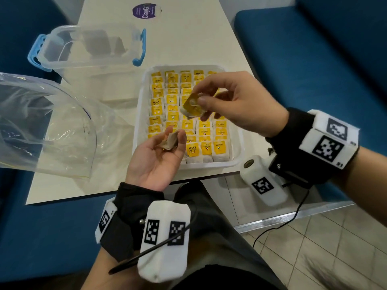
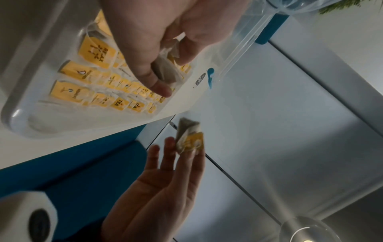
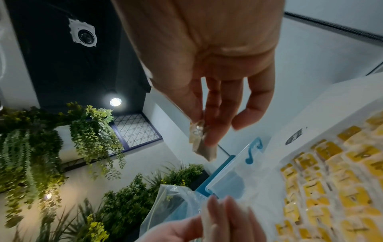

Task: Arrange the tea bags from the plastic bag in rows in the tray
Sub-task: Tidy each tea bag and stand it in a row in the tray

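Note:
The white tray (image 1: pixel 217 164) holds several rows of yellow-labelled tea bags (image 1: pixel 206 147). Above its middle, my right hand (image 1: pixel 199 99) pinches one tea bag (image 1: pixel 191 108) between thumb and fingers; the right wrist view shows this bag (image 3: pixel 202 144) hanging from the fingertips. My left hand (image 1: pixel 174 136) is palm up at the tray's near left corner and its curled fingers grip a small bunch of tea bags (image 1: pixel 169 140), seen too as tea bags (image 2: pixel 165 70) in the left wrist view. The clear plastic bag (image 1: pixel 46 126) lies open on the left.
A clear lidded container (image 1: pixel 88 47) with blue handles stands behind the bag and tray. A purple sticker (image 1: pixel 146 10) marks the far end of the white table (image 1: pixel 188 38). Blue seating (image 1: pixel 314 59) borders the table on both sides. My legs are under the near edge.

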A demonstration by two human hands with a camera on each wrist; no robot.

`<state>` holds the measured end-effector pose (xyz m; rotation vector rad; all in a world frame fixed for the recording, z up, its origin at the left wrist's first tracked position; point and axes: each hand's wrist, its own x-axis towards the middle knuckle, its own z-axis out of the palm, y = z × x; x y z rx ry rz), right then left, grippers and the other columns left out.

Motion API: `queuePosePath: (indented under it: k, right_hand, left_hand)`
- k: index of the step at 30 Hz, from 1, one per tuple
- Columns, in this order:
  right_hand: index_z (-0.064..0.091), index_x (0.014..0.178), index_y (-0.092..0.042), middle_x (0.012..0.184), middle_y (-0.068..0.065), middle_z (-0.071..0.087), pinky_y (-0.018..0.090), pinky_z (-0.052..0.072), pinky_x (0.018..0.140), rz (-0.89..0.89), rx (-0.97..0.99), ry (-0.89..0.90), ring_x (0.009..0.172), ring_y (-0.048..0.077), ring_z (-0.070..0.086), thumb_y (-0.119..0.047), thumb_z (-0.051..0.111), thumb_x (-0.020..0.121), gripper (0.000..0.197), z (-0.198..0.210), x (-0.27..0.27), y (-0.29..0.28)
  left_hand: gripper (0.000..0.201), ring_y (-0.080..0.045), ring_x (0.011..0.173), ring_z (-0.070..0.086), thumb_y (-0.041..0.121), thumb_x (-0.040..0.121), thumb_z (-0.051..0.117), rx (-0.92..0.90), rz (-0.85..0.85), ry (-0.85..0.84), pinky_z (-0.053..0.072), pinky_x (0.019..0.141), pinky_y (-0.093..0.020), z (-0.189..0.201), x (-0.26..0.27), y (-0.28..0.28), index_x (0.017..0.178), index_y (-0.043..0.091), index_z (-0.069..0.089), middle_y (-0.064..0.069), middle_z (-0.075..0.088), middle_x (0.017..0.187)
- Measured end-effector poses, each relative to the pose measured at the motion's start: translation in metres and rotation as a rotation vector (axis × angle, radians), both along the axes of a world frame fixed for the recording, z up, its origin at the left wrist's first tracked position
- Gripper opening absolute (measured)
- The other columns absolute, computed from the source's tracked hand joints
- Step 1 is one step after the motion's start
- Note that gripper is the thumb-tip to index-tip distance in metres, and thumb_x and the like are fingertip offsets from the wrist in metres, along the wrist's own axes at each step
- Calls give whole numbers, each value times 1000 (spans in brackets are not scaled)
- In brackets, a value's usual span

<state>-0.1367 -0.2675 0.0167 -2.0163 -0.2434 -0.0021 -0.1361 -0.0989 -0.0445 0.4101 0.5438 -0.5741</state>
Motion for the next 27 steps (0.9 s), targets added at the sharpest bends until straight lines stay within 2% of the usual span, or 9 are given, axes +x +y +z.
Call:
queuePosePath:
  k: [3,7,10,13,17,20,22,25,27]
  right_hand:
    - [56,94,-17,81,-4,55,22,50,53,17,7,98,61,13,68,-3,48,94,16,-1,0,-6]
    - [57,87,-19,83,4,54,25,53,54,52,104,199,64,17,70,1,45,94,24,-4,-1,-6]
    - [60,88,-17,83,3,55,24,53,54,49,159,247,65,18,70,4,49,91,24,-7,-1,-7]
    - [59,88,-15,92,12,57,25,54,52,50,199,249,68,22,71,-1,57,88,15,-7,1,-8]
    - [63,84,-22,92,11,62,24,53,48,1,79,188,59,10,66,-9,60,88,14,-6,2,-8]
    - [60,82,-24,88,4,58,32,59,60,-2,18,194,74,17,67,-9,58,89,17,-6,5,-10]
    - [60,82,-20,96,8,58,33,59,65,28,-52,224,82,21,68,-6,57,89,16,-6,8,-13]
    - [63,86,-14,107,13,56,26,59,64,65,-150,237,80,22,68,0,55,88,16,-5,12,-15]
    - [64,91,-14,103,6,53,21,57,59,74,-221,229,77,22,66,3,55,85,20,-5,15,-14]
  left_hand:
    - [21,-25,79,58,10,97,39,1,3,-9,58,63,-27,-1,0,5,91,0,56,-19,60,83]
    - [20,-24,78,57,9,96,39,0,5,-9,58,62,-27,-2,0,9,91,1,56,-19,61,79]
    - [20,-23,78,58,9,95,39,3,9,-12,58,62,-26,-2,0,10,92,1,56,-19,61,78]
    - [15,-24,77,58,6,89,43,3,7,-22,57,62,-26,-2,0,11,92,0,57,-19,61,78]
    - [16,-24,79,58,7,90,43,0,16,-10,57,59,-27,-3,0,12,96,0,57,-20,61,82]
    - [20,-25,79,59,5,81,48,-5,19,-13,57,59,-27,-4,1,13,98,0,56,-20,61,82]
    - [26,-25,79,59,4,75,49,-11,24,-18,57,58,-27,-4,1,14,99,0,56,-20,61,81]
    - [27,-25,76,59,4,75,48,-27,27,-20,56,59,-27,-4,0,13,101,1,54,-20,62,78]
    - [26,-25,73,60,4,76,48,-34,27,-17,57,60,-26,-4,0,13,102,1,53,-19,62,76]
